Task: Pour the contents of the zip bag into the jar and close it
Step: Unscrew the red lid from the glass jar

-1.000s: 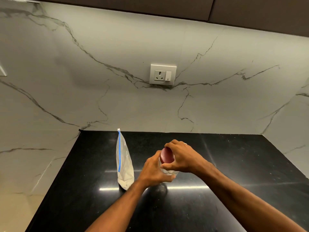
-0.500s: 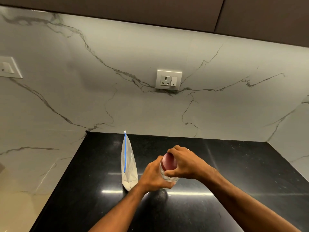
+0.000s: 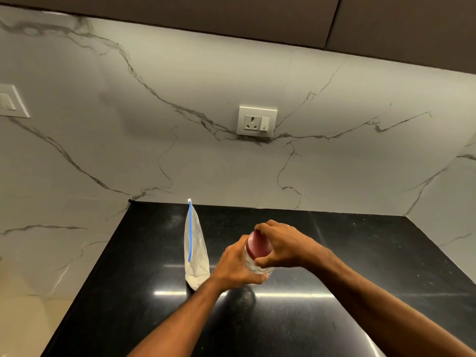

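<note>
Head view puts my left hand [image 3: 235, 266] wrapped round the clear jar [image 3: 255, 266], fingers curled about its body, holding it over the black counter [image 3: 360, 253]. My right hand [image 3: 280, 244] grips the pink lid [image 3: 258, 244] on top, fingers and thumb curled round its rim. Just left, the zip bag [image 3: 196, 253] stands upright, apart from both hands.
</note>
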Demonstrator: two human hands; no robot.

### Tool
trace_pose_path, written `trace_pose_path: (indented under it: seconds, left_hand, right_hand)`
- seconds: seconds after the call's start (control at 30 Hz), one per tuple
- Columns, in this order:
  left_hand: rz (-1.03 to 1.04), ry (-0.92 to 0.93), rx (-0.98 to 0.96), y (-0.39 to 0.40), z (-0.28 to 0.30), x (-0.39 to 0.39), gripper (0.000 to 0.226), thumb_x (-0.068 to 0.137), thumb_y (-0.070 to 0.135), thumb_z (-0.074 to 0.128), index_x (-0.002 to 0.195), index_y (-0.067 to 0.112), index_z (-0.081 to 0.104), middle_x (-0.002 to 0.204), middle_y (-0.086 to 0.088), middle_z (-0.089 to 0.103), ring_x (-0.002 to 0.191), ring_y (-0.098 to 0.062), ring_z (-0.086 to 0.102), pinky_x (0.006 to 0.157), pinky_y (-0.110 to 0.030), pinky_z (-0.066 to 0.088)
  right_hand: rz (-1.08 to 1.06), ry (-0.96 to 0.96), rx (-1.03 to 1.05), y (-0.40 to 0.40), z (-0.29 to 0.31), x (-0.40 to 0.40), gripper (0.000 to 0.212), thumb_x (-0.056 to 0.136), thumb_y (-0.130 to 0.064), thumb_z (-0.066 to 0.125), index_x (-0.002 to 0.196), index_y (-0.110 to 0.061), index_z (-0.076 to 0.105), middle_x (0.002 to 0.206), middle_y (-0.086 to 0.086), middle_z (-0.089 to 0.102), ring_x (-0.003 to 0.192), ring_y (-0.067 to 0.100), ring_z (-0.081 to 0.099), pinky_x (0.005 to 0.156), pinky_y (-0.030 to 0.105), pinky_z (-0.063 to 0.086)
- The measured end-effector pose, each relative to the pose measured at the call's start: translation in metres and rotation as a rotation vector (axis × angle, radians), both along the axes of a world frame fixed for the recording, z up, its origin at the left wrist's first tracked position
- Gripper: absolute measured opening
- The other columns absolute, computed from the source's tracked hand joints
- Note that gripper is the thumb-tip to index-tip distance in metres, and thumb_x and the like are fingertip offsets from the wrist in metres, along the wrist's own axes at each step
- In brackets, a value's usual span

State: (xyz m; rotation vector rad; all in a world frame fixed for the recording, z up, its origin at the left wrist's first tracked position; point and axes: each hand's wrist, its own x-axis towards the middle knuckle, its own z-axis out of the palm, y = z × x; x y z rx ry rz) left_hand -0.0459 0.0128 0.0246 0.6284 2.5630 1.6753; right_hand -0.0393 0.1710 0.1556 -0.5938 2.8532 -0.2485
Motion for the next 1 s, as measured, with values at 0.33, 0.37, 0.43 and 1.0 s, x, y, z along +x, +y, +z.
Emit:
trace_pose_path:
  seconds: [0.33, 0.37, 0.43, 1.0]
  left_hand:
    - [0.025, 0.035, 0.024, -0.002, 0.006, -0.004, 0.088, 0.064, 0.043, 0.09, 0.136, 0.027, 0.044, 0.122, 0.006, 0.064, 0.109, -0.01, 0.065, 0.094, -0.028, 0.057]
    - [0.027, 0.042, 0.022, -0.003, 0.008, -0.005, 0.086, 0.064, 0.042, 0.09, 0.135, 0.028, 0.043, 0.121, 0.007, 0.064, 0.108, -0.01, 0.066, 0.093, -0.028, 0.057]
    - [0.026, 0.047, 0.013, -0.003, 0.009, -0.007, 0.085, 0.064, 0.043, 0.09, 0.133, 0.032, 0.043, 0.119, 0.008, 0.064, 0.106, -0.01, 0.066, 0.093, -0.027, 0.058]
    - [0.034, 0.023, 0.01, -0.008, 0.009, -0.019, 0.086, 0.063, 0.04, 0.091, 0.134, 0.031, 0.043, 0.118, 0.008, 0.064, 0.106, -0.009, 0.066, 0.09, -0.024, 0.057]
  right_hand:
    - [-0.054, 0.031, -0.026, 0.0, 0.006, -0.004, 0.088, 0.073, -0.069, 0.067, 0.144, -0.025, 0.037, 0.142, 0.0, 0.048, 0.123, 0.021, 0.05, 0.099, 0.036, 0.048]
    - [-0.085, 0.09, 0.011, -0.004, 0.004, -0.004, 0.086, 0.073, -0.073, 0.063, 0.138, -0.022, 0.042, 0.135, 0.001, 0.053, 0.114, 0.019, 0.055, 0.093, 0.034, 0.05]
    - [-0.102, 0.159, 0.047, -0.008, 0.002, -0.003, 0.08, 0.073, -0.074, 0.062, 0.13, -0.019, 0.047, 0.125, 0.003, 0.057, 0.103, 0.018, 0.057, 0.086, 0.031, 0.052]
    - [-0.146, 0.151, 0.023, -0.018, 0.0, -0.011, 0.079, 0.075, -0.072, 0.062, 0.129, -0.017, 0.047, 0.124, 0.006, 0.06, 0.103, 0.02, 0.059, 0.083, 0.032, 0.051]
